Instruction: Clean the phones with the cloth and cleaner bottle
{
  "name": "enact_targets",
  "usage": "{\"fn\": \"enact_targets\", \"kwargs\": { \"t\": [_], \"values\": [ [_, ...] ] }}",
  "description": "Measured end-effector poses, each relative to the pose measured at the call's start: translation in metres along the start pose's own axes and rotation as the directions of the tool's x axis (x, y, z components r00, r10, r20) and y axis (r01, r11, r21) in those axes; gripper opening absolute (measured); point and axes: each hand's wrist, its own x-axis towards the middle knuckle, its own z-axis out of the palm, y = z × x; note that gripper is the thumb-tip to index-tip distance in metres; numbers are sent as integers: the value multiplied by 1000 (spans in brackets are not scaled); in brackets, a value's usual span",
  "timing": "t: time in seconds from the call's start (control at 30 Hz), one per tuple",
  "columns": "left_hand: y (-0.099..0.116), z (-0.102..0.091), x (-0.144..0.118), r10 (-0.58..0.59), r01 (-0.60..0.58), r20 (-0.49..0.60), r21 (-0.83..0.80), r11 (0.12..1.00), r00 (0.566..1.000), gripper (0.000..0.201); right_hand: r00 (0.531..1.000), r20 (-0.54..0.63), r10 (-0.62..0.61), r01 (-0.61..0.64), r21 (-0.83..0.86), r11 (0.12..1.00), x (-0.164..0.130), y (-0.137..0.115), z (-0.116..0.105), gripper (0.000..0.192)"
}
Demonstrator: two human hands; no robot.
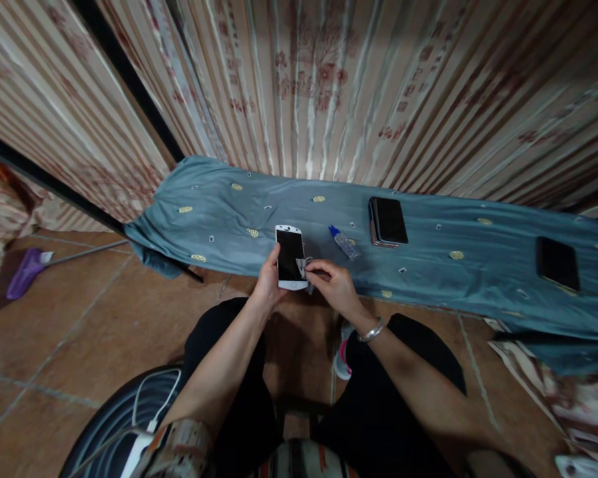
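Note:
A white smartphone (290, 252) with a dark screen is held upright over the front edge of the cloth-covered bench. My left hand (268, 279) grips it from its left side, with the thumb along the edge. In my right hand (331, 282) a small grey cloth (301, 267) is pinched between thumb and fingers, and it touches the lower right of the screen. Just right of the phone lies a clear spray bottle (345, 243) with a blue top. Farther right sits a stack of phones (389, 220), the top one dark.
Another dark phone (558, 263) lies toward the right on the blue-green bench cover (458, 226). Behind the bench hangs a striped curtain (323, 93). A purple broom (24, 272) rests on the tiled floor at left. A white power strip (139, 448) sits on a black round object (109, 411).

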Motion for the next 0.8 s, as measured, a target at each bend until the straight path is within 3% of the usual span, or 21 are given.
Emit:
{"fn": "enact_targets", "kwargs": {
  "t": [0.37, 0.8],
  "values": [
    [-9, 12, -12, -83, 82, 8, 38, 996, 997, 40, 991, -134, 30, -29, 8, 1000, 17, 8, -7, 18],
    [-25, 2, -14, -191, 183, 114, 75, 980, 975, 36, 981, -192, -28, -25, -268, 963, 32, 7, -30, 22]
  ]
}}
